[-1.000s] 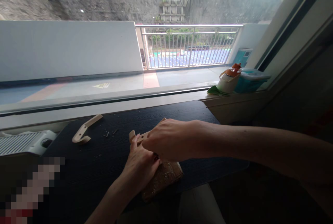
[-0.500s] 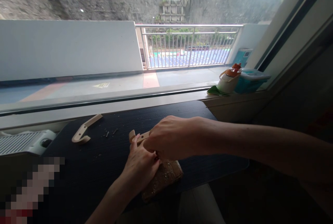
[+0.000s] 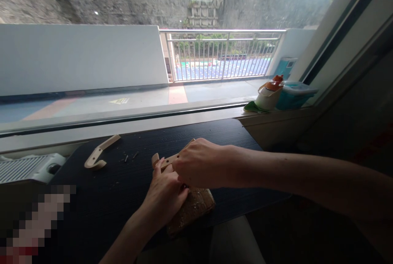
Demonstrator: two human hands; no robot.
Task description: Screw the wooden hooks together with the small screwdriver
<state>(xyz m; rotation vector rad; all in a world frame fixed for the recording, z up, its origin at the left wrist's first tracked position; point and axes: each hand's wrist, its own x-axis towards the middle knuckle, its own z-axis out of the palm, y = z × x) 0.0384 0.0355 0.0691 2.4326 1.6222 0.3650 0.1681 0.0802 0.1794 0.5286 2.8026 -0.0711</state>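
My left hand (image 3: 167, 188) grips a pale wooden hook-shaped piece (image 3: 169, 161), one finger stretched near its curled end and the thumb bent in under my right hand. Dark holes show along the strip. My right hand (image 3: 196, 161) is closed over the middle of the same piece; its fingertips, and whatever they hold, are hidden. Underneath lies a brown block (image 3: 196, 206) that looks wrapped in shiny clear tape. A second wooden hook piece (image 3: 97, 153), also with holes, rests apart on the left of the dark table (image 3: 129, 198).
Two small metal pins or screws (image 3: 131, 157) lie by the loose hook piece, among scattered crumbs. On the windowsill at the right stand a white bottle with an orange top (image 3: 269, 92) and a teal box (image 3: 294, 95). A white slatted appliance (image 3: 30, 168) borders the table's left edge.
My right hand has shifted slightly to the right and its wrist has dropped a little, baring more of the strip and another hole. My left hand has hardly moved.
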